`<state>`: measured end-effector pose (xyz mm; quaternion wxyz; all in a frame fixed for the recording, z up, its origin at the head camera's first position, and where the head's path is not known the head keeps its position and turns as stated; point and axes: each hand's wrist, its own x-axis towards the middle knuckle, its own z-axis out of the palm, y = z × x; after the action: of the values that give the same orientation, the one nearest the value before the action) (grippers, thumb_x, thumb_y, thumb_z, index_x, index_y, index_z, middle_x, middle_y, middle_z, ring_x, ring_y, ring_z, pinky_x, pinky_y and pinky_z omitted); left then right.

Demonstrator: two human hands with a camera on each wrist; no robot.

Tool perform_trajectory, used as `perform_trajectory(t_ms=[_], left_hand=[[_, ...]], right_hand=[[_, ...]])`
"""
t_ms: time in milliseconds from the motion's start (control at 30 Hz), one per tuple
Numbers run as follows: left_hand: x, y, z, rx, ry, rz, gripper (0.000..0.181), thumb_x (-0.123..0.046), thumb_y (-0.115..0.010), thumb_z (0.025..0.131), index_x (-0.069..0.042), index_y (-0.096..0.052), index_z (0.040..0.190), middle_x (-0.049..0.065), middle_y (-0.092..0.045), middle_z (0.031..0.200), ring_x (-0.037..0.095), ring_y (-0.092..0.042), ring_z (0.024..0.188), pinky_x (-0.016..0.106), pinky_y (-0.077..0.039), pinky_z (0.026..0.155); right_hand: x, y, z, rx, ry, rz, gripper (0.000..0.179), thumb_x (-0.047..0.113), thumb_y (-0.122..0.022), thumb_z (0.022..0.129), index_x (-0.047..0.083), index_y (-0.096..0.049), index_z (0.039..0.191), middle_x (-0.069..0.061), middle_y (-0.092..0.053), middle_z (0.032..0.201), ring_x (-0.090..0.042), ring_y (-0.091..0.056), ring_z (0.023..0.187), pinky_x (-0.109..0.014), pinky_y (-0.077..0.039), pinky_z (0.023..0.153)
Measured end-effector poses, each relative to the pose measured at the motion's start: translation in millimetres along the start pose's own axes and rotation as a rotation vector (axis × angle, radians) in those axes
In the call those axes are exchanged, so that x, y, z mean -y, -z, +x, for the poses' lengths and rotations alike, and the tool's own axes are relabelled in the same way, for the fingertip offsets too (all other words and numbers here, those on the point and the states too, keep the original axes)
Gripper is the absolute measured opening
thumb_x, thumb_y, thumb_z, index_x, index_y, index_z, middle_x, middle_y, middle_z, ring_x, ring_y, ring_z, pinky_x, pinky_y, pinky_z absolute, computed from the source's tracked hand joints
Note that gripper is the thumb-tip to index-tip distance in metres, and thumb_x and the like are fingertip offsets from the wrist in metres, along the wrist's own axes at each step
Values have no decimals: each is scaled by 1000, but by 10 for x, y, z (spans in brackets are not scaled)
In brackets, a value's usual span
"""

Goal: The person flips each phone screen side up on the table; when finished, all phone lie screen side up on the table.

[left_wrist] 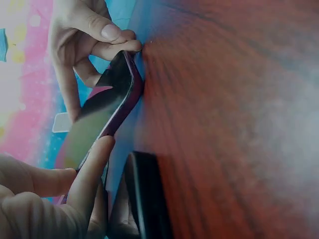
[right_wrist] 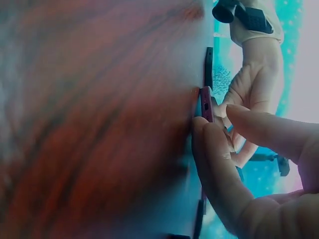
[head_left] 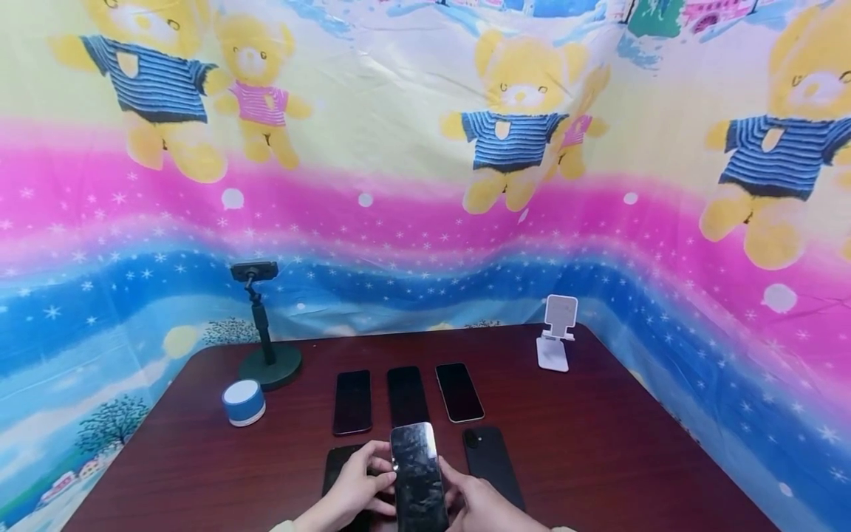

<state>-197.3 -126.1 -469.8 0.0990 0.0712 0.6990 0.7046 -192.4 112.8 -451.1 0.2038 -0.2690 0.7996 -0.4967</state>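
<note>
A smartphone (head_left: 419,476) with a dark, glossy, reflective face is held at the front of the table between both hands. My left hand (head_left: 362,480) grips its left edge, and in the left wrist view the fingers (left_wrist: 94,169) pinch that edge. Along the opposite edge my right hand (head_left: 482,506) holds the phone with curled fingers. A purplish rim shows on the phone (left_wrist: 119,112) in the left wrist view. Seen from the right wrist, the phone (right_wrist: 207,104) shows a narrow end with a port. Partly behind my left hand lies another dark phone (head_left: 335,464).
Three phones (head_left: 352,403) lie in a row farther back. A black phone (head_left: 492,462) rests camera side up at right. A dark green stand (head_left: 266,347) and a blue-white cylinder (head_left: 243,403) stand at left. A white phone stand (head_left: 557,332) is at back right, before a printed curtain (head_left: 399,185).
</note>
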Motion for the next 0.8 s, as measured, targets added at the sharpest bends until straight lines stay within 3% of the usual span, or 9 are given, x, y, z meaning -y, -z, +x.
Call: perform_trajectory(t_ms=[167, 300, 400, 600, 800], left_hand=[[-24, -37, -1, -15, -8, 85, 46, 13, -55, 86, 19, -36, 128, 14, -53, 92, 17, -61, 68, 41, -58, 55], [-41, -49, 7, 0, -13, 123, 47, 13, -55, 86, 22, -36, 128, 14, -54, 91, 16, -63, 67, 40, -58, 55], [-40, -47, 17, 17, -22, 148, 49, 16, -55, 83, 24, -36, 127, 15, -53, 91, 18, -65, 66, 39, -58, 54], [-24, -46, 54, 46, -17, 210, 53, 16, -56, 83, 28, -33, 129, 18, -56, 95, 20, -67, 68, 36, -58, 55], [-56, -40, 98, 65, 68, 270, 53, 12, -58, 86, 27, -35, 130, 22, -59, 104, 18, -67, 72, 34, -59, 58]], right_hand=[[-48, 51, 25, 70, -36, 115, 95, -15, -73, 70, -6, -20, 149, -5, -60, 87, -10, -62, 66, -22, -54, 61], [-101, 134, 84, 154, -78, 71, 99, 5, -78, 75, -6, -15, 150, 1, -61, 91, -6, -58, 81, -20, -52, 67], [-104, 142, 109, 158, -90, 46, 101, 9, -80, 74, -7, -15, 150, 2, -60, 92, -6, -56, 86, -19, -50, 68], [-67, 82, 101, 95, -94, 90, 99, -6, -79, 69, -8, -20, 149, -4, -62, 91, -10, -57, 86, -19, -48, 68], [-85, 126, 136, 120, -125, -37, 101, 12, -83, 72, -12, -20, 147, 1, -59, 95, -9, -52, 91, -20, -46, 77]])
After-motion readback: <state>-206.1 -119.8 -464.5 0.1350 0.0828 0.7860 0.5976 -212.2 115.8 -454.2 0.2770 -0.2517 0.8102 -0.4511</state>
